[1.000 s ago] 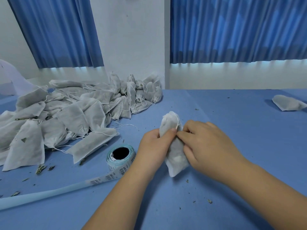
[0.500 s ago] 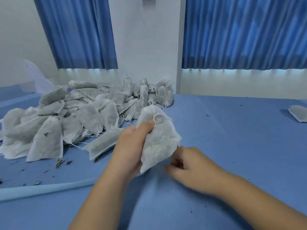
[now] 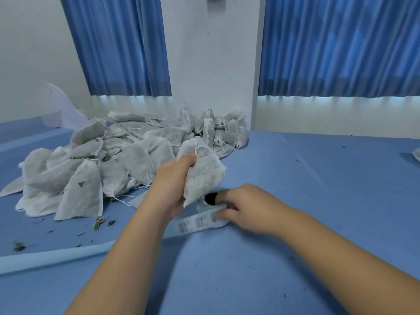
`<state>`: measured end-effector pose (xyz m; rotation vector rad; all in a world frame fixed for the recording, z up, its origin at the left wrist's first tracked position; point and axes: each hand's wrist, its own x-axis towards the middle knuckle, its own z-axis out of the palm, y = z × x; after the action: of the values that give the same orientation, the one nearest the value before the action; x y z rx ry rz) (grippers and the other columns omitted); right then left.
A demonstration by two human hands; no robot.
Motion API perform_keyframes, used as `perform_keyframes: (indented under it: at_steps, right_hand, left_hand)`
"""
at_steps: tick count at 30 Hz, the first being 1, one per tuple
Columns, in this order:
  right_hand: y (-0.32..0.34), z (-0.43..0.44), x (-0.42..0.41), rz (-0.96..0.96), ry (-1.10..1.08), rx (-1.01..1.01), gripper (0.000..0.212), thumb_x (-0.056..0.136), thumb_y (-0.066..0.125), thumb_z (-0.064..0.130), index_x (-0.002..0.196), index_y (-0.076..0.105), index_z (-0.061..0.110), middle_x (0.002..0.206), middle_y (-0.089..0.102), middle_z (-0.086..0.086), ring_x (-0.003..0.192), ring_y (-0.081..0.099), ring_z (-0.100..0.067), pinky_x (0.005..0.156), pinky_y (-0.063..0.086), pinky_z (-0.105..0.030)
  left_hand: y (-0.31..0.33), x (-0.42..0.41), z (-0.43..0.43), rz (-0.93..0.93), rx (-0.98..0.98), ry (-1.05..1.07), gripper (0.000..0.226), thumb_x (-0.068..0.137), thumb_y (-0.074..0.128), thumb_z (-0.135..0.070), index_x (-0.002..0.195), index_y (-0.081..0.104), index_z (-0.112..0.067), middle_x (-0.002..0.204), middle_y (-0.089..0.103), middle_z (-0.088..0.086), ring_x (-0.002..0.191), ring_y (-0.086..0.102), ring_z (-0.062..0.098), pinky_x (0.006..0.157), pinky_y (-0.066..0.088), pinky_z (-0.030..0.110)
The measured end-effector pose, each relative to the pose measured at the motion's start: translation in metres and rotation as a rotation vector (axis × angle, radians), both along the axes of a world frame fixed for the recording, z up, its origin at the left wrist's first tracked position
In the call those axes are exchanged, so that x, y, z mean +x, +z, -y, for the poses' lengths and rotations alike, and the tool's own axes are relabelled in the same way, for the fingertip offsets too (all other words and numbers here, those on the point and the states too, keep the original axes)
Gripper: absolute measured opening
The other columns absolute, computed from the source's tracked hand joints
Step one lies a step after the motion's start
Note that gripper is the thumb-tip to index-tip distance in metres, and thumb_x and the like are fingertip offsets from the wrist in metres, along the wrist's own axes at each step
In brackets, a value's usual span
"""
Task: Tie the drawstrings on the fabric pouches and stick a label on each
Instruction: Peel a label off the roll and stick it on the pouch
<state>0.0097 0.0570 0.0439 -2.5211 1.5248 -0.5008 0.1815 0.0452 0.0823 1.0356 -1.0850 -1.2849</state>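
My left hand (image 3: 172, 180) grips a white fabric pouch (image 3: 204, 171) by its gathered neck and holds it lifted above the blue table, its drawstring showing at the top. Just below the pouch stands a roll of labels (image 3: 210, 201), partly hidden by it. My right hand (image 3: 243, 208) rests on the roll's right side, with curled fingers at the edge where the printed label strip (image 3: 197, 222) comes off toward the left.
A large heap of white pouches (image 3: 109, 160) covers the table's left and back. A pale blue backing strip (image 3: 52, 258) trails to the left edge. Dried herb crumbs (image 3: 100, 222) lie scattered near it. Another pouch (image 3: 417, 154) lies at the far right edge.
My left hand has lifted the pouch up and leftward. My right hand let go of it and moved down onto the label roll. The camera has tilted and shifted.
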Motion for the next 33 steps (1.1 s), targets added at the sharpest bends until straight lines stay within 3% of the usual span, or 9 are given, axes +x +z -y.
perform_keyframes:
  at_steps: [2,7,12,15,17,20,22,28,33]
  right_hand:
    - [0.001,0.012,-0.017,-0.025,-0.068,-0.022,0.025,0.091,0.059,0.038,0.116,0.063,0.033,0.097,0.067,0.007,0.093,0.060,-0.018,0.076,0.047,-0.031]
    - [-0.009,0.027,-0.047,-0.013,-0.186,-0.061,0.023,0.095,0.055,0.033,0.118,0.058,0.033,0.092,0.052,0.015,0.090,0.051,-0.012,0.075,0.040,-0.028]
    - [-0.011,0.010,-0.033,0.064,-0.173,-0.223,0.033,0.087,0.057,0.036,0.121,0.054,0.038,0.066,0.043,0.022,0.071,0.044,-0.007,0.064,0.037,-0.028]
    - [-0.007,-0.005,-0.006,0.226,-0.068,-0.099,0.023,0.081,0.059,0.039,0.104,0.056,0.041,0.059,0.053,0.017,0.062,0.051,-0.002,0.060,0.041,-0.024]
    - [-0.011,-0.010,0.010,0.161,-0.030,-0.046,0.010,0.081,0.060,0.042,0.084,0.051,0.037,0.061,0.054,0.015,0.063,0.052,-0.004,0.059,0.045,-0.028]
    - [-0.019,-0.013,0.021,0.097,-0.052,-0.071,0.027,0.084,0.058,0.037,0.067,0.039,0.027,0.063,0.047,0.010,0.068,0.049,-0.015,0.056,0.043,-0.031]
    - [-0.021,-0.014,0.024,0.102,-0.076,-0.081,0.035,0.085,0.057,0.035,0.061,0.032,0.029,0.065,0.045,0.009,0.069,0.047,-0.016,0.051,0.035,-0.030]
    - [-0.021,-0.017,0.024,0.198,-0.114,-0.031,0.013,0.085,0.058,0.024,0.075,0.049,0.024,0.076,0.054,0.005,0.076,0.053,-0.020,0.066,0.049,-0.038]
    - [-0.023,-0.015,0.021,0.249,-0.189,-0.021,0.003,0.089,0.057,0.026,0.086,0.057,0.025,0.065,0.049,0.013,0.070,0.049,-0.012,0.068,0.047,-0.031]
  left_hand:
    - [0.004,-0.001,0.006,0.040,-0.005,-0.003,0.019,0.093,0.058,-0.018,0.089,0.064,-0.001,0.086,0.059,0.021,0.080,0.058,0.031,0.075,0.046,0.045]
    - [-0.002,0.006,0.014,0.101,0.085,-0.067,0.034,0.093,0.057,-0.011,0.110,0.058,0.018,0.101,0.065,0.038,0.075,0.070,0.036,0.057,0.058,0.039]
    - [-0.011,0.022,0.013,0.250,0.119,-0.134,0.036,0.094,0.053,-0.012,0.113,0.056,0.019,0.099,0.065,0.040,0.080,0.070,0.044,0.068,0.060,0.049]
    - [-0.011,0.028,0.012,0.372,0.164,-0.137,0.041,0.092,0.055,-0.015,0.114,0.056,0.019,0.110,0.059,0.042,0.098,0.064,0.053,0.091,0.049,0.060]
    - [-0.014,0.029,0.010,0.428,0.182,-0.149,0.039,0.091,0.056,-0.016,0.109,0.058,0.018,0.105,0.061,0.042,0.092,0.065,0.051,0.085,0.050,0.052]
    - [-0.020,0.029,0.011,0.533,0.179,-0.180,0.018,0.093,0.056,-0.017,0.083,0.063,-0.004,0.072,0.062,0.017,0.065,0.060,0.026,0.062,0.043,0.032]
    - [-0.023,0.028,0.012,0.548,0.186,-0.218,0.021,0.094,0.055,-0.017,0.076,0.062,-0.012,0.066,0.061,0.006,0.060,0.058,0.020,0.057,0.043,0.026]
    - [-0.024,0.024,0.011,0.595,0.195,-0.238,0.020,0.095,0.054,-0.019,0.078,0.063,-0.014,0.064,0.062,0.003,0.052,0.058,0.015,0.048,0.043,0.021]
    - [-0.025,0.022,0.011,0.622,0.189,-0.249,0.017,0.095,0.055,-0.021,0.093,0.067,-0.009,0.073,0.067,0.004,0.059,0.062,0.016,0.052,0.047,0.021]
